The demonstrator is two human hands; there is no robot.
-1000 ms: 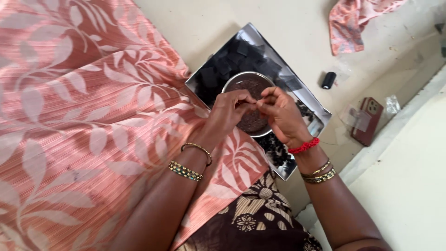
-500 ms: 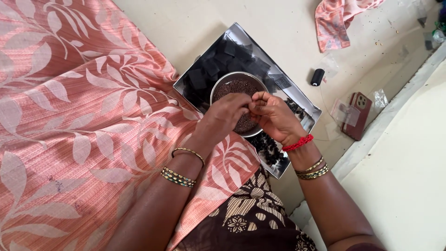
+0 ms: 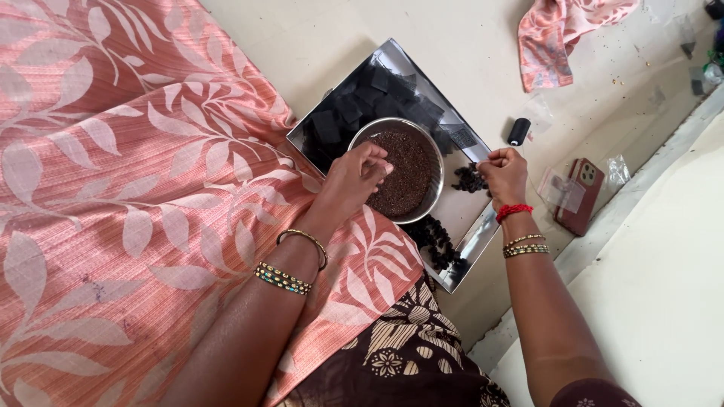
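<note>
Looking down from the head camera, I see pink leaf-print cloth [image 3: 113, 188] filling the whole left side and running off the frame edges, so I cannot tell its full shape. My left hand [image 3: 353, 179] lies just right of it, fingers bunched narrow at the near rim of a round steel bowl [image 3: 434, 192]. Whether something sits between those fingertips I cannot tell; they cover the spot. The bowl holds fine dark brown beads [image 3: 407, 177], partly hidden under that hand. Beneath it lies a shiny square tray [image 3: 460, 218] with black cut squares [image 3: 362, 102] heaped beyond the left hand, their edges hard to separate. Nearer me than the bowl, a dark clump of strung beads [image 3: 441, 245] rests on the tray, details unclear. My right hand [image 3: 504, 172] hovers over the tray's right edge, fingers pinched narrow, maybe on a thread too thin to make out; a small dark bead cluster [image 3: 469, 179] lies just left of it. Beyond that hand stands a black spool [image 3: 518, 131], and to its right a red phone [image 3: 579, 194].
</note>
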